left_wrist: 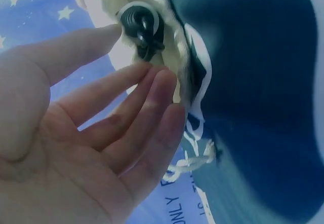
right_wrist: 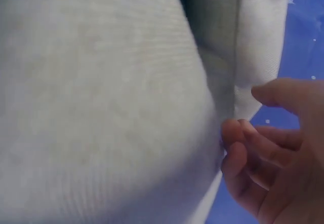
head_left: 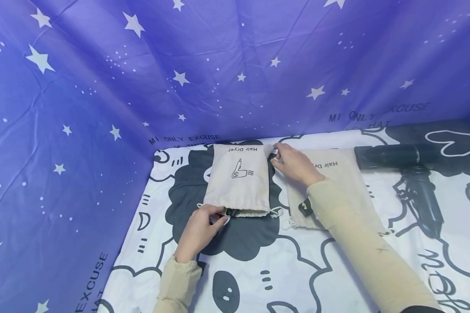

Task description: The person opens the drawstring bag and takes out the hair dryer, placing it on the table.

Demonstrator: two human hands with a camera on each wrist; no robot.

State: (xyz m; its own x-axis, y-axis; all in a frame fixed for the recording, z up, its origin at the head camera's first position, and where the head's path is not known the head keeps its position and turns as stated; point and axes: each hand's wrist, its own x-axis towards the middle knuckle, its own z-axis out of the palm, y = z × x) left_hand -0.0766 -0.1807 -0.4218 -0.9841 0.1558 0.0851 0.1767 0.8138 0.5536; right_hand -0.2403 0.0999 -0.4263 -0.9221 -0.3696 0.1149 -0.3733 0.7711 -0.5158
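A beige drawstring bag (head_left: 219,191) printed "Hair Dryer" lies flat with its mouth toward me. At the left of that mouth my left hand (head_left: 199,228) has loosely bent fingers, its fingertips by the cloth rim. Inside the opening, the left wrist view shows a black ribbed end with a small loop (left_wrist: 144,29), between thumb and fingers; the rest is hidden in the bag. My right hand (head_left: 297,167) is at the bag's far right corner. In the right wrist view its bent fingertips (right_wrist: 233,155) touch the cloth edge, with the thumb apart.
A second "Hair Dryer" bag (head_left: 352,195) lies under my right forearm, with a small black piece (head_left: 305,208) on it. A black hair dryer (head_left: 427,200) lies at the right. Purple star-printed cloth (head_left: 219,95) rises behind the patterned table cover (head_left: 290,265).
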